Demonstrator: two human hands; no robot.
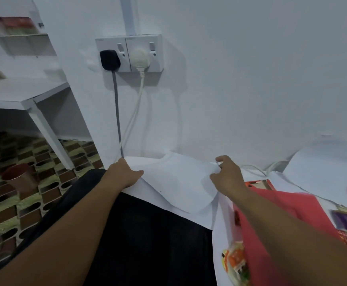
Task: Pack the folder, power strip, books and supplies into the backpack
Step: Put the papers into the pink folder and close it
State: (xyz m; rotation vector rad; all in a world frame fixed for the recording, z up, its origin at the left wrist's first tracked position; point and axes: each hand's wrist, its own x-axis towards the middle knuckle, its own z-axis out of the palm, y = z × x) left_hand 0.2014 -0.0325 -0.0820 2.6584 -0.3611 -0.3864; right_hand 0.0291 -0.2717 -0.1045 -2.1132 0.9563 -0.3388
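1. Lying limp and smooth, a thin white sheet (176, 182) curls over the black backpack (147, 234).
2. Left hand (125, 174) grips its left edge, fingers curled.
3. Right hand (227, 174) pinches its right corner beside a red folder (282, 205).

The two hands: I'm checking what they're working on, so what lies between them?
In the head view, a white sheet spans from the left hand to the right hand; both grip its edges above the black backpack.

A black plug (110, 59) and a white plug (140, 58) sit in the wall socket (129, 52).
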